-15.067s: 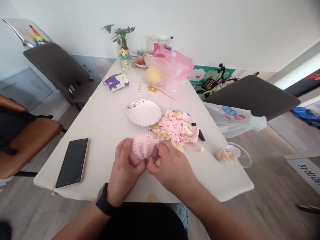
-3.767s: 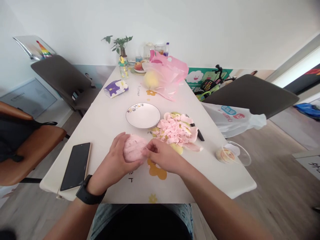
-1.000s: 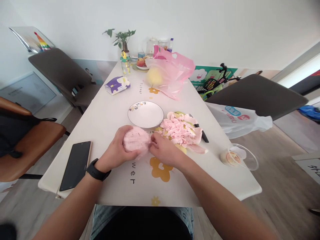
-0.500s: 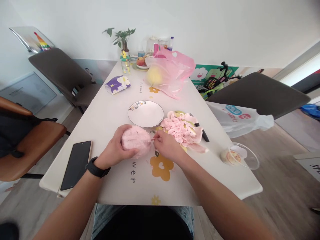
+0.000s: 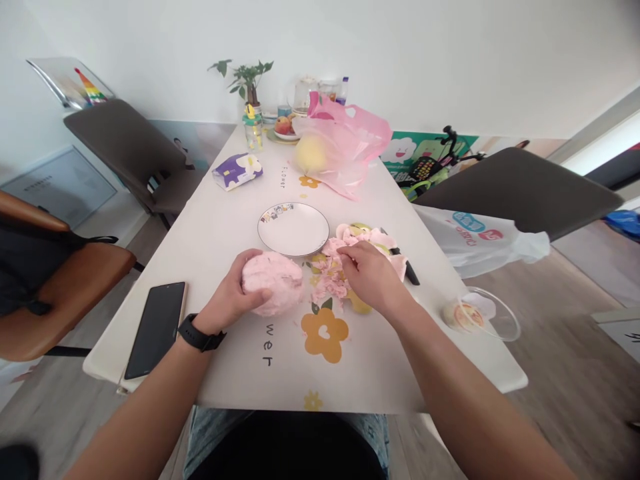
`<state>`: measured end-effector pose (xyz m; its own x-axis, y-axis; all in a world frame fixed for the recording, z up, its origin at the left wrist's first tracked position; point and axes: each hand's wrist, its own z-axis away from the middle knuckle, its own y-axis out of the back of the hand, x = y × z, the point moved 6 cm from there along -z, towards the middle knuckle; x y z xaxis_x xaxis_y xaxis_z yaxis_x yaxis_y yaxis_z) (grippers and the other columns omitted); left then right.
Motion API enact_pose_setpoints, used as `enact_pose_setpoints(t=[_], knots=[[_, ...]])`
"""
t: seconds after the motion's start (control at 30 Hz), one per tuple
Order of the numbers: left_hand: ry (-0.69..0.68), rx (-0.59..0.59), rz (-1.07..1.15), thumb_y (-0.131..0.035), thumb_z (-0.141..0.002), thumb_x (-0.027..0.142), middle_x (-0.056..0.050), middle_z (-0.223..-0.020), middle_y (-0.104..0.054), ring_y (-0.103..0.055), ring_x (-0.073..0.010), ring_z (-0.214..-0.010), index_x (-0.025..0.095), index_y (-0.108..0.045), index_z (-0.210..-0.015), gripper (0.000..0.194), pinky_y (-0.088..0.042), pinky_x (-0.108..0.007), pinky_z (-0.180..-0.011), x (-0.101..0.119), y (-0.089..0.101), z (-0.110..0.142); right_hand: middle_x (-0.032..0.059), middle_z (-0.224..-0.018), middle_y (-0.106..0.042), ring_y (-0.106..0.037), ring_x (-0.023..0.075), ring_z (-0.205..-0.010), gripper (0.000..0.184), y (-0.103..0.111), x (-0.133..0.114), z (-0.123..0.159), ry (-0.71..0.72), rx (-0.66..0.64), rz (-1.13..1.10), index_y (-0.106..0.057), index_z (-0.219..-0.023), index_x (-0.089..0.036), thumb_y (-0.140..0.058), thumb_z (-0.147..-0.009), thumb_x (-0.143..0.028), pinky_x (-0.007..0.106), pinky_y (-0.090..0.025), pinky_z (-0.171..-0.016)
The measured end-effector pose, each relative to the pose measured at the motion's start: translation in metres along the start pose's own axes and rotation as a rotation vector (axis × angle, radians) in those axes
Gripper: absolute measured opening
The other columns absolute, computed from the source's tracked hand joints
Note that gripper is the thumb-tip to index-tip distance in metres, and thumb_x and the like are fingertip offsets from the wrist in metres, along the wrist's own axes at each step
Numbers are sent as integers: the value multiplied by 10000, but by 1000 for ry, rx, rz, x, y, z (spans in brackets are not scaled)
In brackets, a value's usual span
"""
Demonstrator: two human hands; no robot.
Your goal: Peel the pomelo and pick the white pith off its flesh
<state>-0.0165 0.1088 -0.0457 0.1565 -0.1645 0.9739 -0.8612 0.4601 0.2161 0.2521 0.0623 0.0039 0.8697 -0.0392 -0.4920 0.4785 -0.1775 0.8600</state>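
My left hand (image 5: 234, 288) wraps round the left side of a peeled pomelo (image 5: 274, 283), a pale pink ball with bits of pith on it, low over the table. To its right, my right hand (image 5: 367, 272) is over a heap of pink pomelo peel (image 5: 331, 267), thumb and forefinger pressed together. Whatever is in that pinch is too small to make out. The hand hides part of the heap. Behind the pomelo lies a white plate (image 5: 293, 229) with small pictures on its rim, nothing on it.
A dark-handled knife (image 5: 411, 272) pokes out right of the peel. A phone (image 5: 156, 328) lies at left, a clear plastic cup (image 5: 465, 315) at right. Farther back are a tissue pack (image 5: 237, 171), a pink bag (image 5: 350, 143) and a yellow pomelo (image 5: 310, 155).
My right hand has moved from the pomelo's right side rightward and away, over the peel heap. My left hand still holds the pomelo in about the same place.
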Motion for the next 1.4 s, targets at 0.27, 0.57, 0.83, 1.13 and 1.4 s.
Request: enact_pose_setpoints(t=[0.27, 0.57, 0.83, 1.13, 1.4], knots=[[12, -13, 27, -768, -746, 470, -119, -1352, -545, -571, -308, -1207, 256, -393, -1393, 778, -505, -475, -1009, 4, -6, 3, 111, -1254, -624, -607, 265, -1112, 304, -10, -39, 19, 220, -47, -80, -646, -1221, -230, -503, -956, -268, 408, -490, -936], [-29, -35, -47, -783, -733, 447, -98, -1329, -546, -571, -287, -1185, 252, -394, -1394, 791, -484, -458, -1036, 14, -10, 5, 50, -922, -657, -586, 196, -858, 148, -22, -71, 17, 304, -218, -49, -657, -923, -205, -580, -918, -332, 323, -426, -737], [-28, -56, -44, -792, -727, 435, -106, -1357, -539, -573, -294, -1197, 259, -382, -1406, 812, -494, -454, -1026, 13, -12, 5, 21, -778, -611, -546, 174, -772, 163, -16, -78, 12, 335, -288, -33, -586, -743, -209, -568, -903, -236, 301, -367, -684], [-29, -28, -90, -793, -722, 447, -106, -1349, -530, -548, -302, -1200, 250, -392, -1396, 808, -464, -457, -1032, 12, -12, 3, 42, -799, -620, -546, 178, -754, 196, -30, -81, 15, 280, -229, 246, -610, -779, -183, -506, -942, -219, 308, -325, -633], [-28, -7, -98, -796, -724, 456, -95, -1330, -536, -550, -293, -1188, 255, -402, -1381, 792, -458, -447, -1032, 13, -11, 4, 32, -820, -634, -556, 164, -778, 191, -25, -79, 17, 289, -194, 172, -625, -784, -177, -526, -935, -241, 294, -358, -666]])
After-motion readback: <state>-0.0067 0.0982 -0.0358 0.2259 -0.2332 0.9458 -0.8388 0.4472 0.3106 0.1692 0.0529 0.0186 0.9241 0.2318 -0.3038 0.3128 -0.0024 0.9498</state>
